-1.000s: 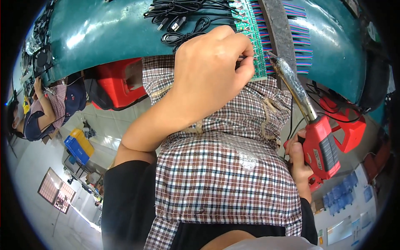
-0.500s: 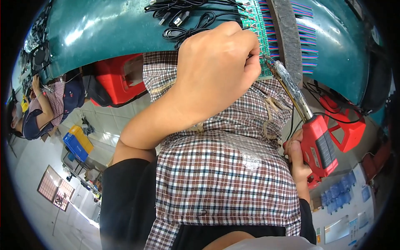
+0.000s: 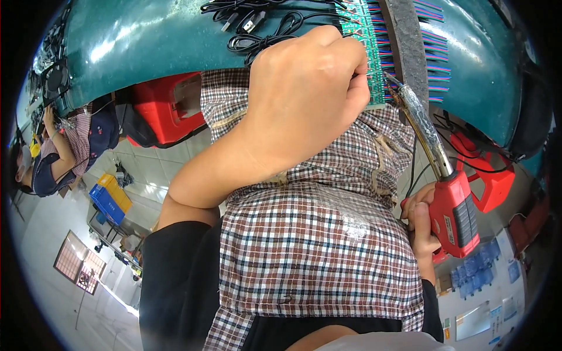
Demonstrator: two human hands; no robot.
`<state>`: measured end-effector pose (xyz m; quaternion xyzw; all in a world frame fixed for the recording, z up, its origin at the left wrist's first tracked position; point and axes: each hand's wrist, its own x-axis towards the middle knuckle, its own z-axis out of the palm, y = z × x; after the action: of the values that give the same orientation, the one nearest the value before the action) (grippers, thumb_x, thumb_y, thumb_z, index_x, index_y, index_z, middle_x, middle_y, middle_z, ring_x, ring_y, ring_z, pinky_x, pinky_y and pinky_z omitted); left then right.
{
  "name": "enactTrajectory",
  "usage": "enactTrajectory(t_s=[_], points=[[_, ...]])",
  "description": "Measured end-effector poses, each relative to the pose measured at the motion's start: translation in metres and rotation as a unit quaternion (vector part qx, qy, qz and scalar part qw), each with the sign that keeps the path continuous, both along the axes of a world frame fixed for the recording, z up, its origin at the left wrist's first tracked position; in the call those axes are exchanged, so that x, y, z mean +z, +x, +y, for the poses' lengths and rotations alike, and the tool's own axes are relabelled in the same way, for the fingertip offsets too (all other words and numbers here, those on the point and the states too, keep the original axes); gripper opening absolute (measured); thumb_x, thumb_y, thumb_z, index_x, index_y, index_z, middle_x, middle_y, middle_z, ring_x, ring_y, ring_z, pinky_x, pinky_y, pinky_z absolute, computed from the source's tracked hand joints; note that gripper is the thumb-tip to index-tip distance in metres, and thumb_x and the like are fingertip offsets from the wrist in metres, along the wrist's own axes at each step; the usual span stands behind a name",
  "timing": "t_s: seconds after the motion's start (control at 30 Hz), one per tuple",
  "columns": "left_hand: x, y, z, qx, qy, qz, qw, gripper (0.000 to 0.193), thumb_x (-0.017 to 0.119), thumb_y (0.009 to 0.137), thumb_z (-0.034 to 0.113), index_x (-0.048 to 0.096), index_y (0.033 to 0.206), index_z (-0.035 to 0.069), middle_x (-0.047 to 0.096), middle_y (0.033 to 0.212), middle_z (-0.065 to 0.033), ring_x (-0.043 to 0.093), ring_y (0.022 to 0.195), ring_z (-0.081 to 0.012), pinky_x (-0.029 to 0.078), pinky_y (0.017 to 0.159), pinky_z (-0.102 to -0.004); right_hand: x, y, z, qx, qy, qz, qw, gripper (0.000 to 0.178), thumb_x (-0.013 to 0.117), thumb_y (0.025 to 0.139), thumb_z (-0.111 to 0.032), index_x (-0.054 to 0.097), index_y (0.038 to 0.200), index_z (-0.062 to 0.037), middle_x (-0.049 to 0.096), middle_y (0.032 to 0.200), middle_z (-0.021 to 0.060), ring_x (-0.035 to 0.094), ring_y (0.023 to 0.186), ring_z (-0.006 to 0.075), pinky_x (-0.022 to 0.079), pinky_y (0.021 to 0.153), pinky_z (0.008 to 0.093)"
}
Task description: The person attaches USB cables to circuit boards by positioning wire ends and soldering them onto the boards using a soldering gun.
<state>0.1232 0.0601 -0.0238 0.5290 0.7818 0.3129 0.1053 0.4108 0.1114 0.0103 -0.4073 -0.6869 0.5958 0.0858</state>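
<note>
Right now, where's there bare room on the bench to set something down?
The green benchtop looks bare between the black fan and black cables, and right of the coloured wires. It's crowded around the circuit boards: your left hand, grey bar and soldering gun.

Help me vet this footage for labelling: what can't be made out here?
In the head view:
- What the left hand pinches, if anything: hidden by the hand itself.
- Part of the right hand: behind the red soldering gun.
- Far end of the green circuit boards: cut off by the upper edge.
</note>
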Motion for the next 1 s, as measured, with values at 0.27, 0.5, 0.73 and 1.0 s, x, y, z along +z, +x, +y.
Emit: enactTrajectory(t_s=[0.27,0.5,0.73,1.0], points=[[0.003,-0.002,0.0,-0.019,-0.002,-0.01,1.0,0.009,0.074,0.073,0.006,0.066,0.076,0.008,0.063,0.073,-0.002,0.066,0.065,-0.0166,0.05,0.056,-0.0285,0.0,0.007,-0.005,-0.021,0.002,-0.017,1.0,0.021,0.057,0.093,-0.006,0.049,0.112,0.002,0.05,0.084,0.007,0.046,0.061,0.0139,0.041,0.056,0.0297],[0.004,-0.001,0.002,-0.024,-0.006,-0.008,1.0,0.011,0.075,0.072,0.007,0.065,0.076,0.007,0.063,0.073,-0.0021,0.066,0.065,-0.0168,0.05,0.057,-0.0284,0.005,0.0,-0.002,-0.012,-0.025,-0.022,0.999,0.012,0.056,0.093,-0.006,0.051,0.102,-0.0003,0.05,0.082,0.0076,0.047,0.065,0.0148,0.039,0.059,0.0289],[0.002,-0.002,0.004,-0.028,-0.012,-0.016,0.999,0.011,0.075,0.072,0.005,0.064,0.075,0.006,0.062,0.072,-0.0029,0.066,0.065,-0.0176,0.05,0.056,-0.0285,0.003,0.001,-0.004,-0.029,-0.056,-0.035,0.997,0.01,0.056,0.092,-0.004,0.049,0.098,-0.0017,0.048,0.083,0.0074,0.044,0.064,0.0143,0.037,0.058,0.0288],[0.005,-0.004,0.008,-0.029,-0.01,-0.017,0.999,0.011,0.075,0.071,0.005,0.064,0.075,0.006,0.062,0.072,-0.0031,0.065,0.064,-0.0181,0.05,0.056,-0.0289,0.0,0.005,-0.002,-0.02,0.004,-0.013,1.0,0.009,0.053,0.092,-0.001,0.047,0.097,-0.0019,0.048,0.082,0.0075,0.042,0.059,0.0133,0.038,0.055,0.029]])
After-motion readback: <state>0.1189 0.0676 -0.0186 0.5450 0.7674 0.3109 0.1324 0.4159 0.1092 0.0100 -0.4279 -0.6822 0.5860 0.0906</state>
